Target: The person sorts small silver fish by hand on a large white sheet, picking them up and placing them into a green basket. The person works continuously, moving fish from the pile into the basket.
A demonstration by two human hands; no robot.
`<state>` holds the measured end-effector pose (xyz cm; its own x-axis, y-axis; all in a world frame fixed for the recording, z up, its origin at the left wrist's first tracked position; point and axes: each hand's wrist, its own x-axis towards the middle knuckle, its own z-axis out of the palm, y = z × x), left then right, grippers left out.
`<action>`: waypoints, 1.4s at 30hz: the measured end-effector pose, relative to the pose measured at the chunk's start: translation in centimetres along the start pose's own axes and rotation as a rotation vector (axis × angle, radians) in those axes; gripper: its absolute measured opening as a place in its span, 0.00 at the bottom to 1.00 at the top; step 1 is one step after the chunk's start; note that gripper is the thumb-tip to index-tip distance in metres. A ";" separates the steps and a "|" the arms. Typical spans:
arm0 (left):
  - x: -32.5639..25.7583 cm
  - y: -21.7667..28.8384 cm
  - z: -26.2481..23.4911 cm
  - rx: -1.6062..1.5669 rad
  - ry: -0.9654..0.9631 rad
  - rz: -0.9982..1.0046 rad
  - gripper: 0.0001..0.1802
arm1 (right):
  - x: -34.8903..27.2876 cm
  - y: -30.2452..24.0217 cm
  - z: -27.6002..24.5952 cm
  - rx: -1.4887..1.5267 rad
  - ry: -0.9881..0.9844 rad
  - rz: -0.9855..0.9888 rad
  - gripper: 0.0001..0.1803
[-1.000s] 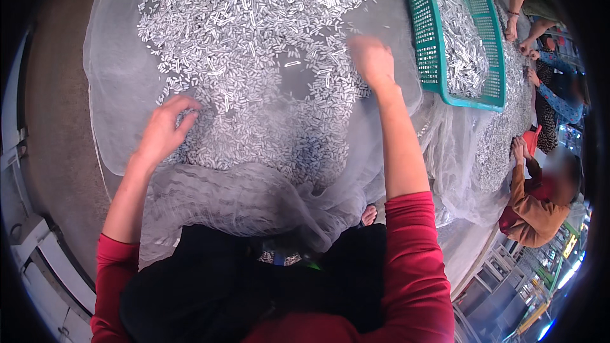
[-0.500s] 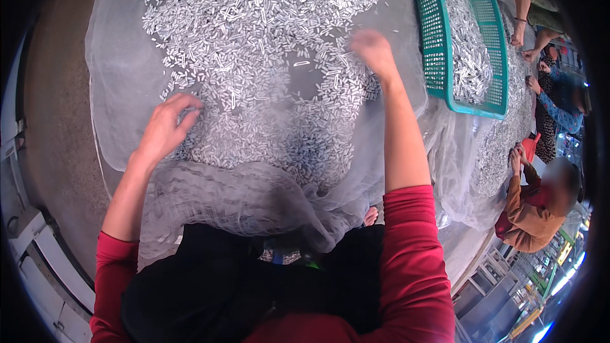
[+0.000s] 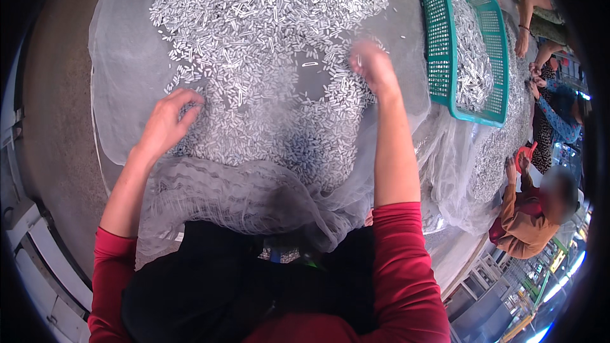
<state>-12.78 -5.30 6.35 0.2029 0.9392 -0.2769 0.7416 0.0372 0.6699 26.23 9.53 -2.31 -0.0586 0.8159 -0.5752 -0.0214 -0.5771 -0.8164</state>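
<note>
A broad spread of small, silvery-white oblong pieces [image 3: 260, 44] covers the grey mesh cloth [image 3: 124, 70] in front of me. My left hand [image 3: 170, 116] hovers at the left edge of the spread, fingers curved and thumb held apart, with nothing visible between them. At the right edge is my right hand [image 3: 376, 71], its fingers curled together and blurred by motion. A small pale spot shows at its fingertips, too smeared to name. One longer, looped piece [image 3: 309, 64] lies on a bare patch between the hands.
To the right stands a teal plastic basket [image 3: 438, 51] holding longer silvery strips [image 3: 473, 57]. Bunched mesh [image 3: 222, 190] lies along the near edge, against my lap. Further right, several people sit by another spread of pieces, one in a brown top [image 3: 530, 232] near a red container [image 3: 525, 154].
My right hand has moved slightly nearer to me, fingers still curled. The left hand stays almost in place. The whole view has shifted a little.
</note>
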 end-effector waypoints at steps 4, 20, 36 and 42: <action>0.2 0.3 0.0 0.009 -0.006 0.009 0.10 | 0.2 1.6 3.8 -0.924 0.385 -0.162 0.18; -0.4 -0.4 -0.3 -0.025 0.014 -0.014 0.09 | -3.8 2.5 2.7 0.580 -0.207 -0.002 0.10; -0.1 -0.6 0.0 -0.003 0.027 0.039 0.09 | -4.0 2.7 5.1 -0.473 -0.097 -0.344 0.04; 0.0 -0.7 0.1 0.001 0.015 0.047 0.09 | -4.5 1.9 -0.5 0.248 0.009 -0.198 0.08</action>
<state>-13.29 -5.38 5.84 0.2280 0.9450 -0.2347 0.7320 -0.0074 0.6812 26.91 4.74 -1.27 -0.0201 0.9129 -0.4076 -0.2743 -0.3971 -0.8758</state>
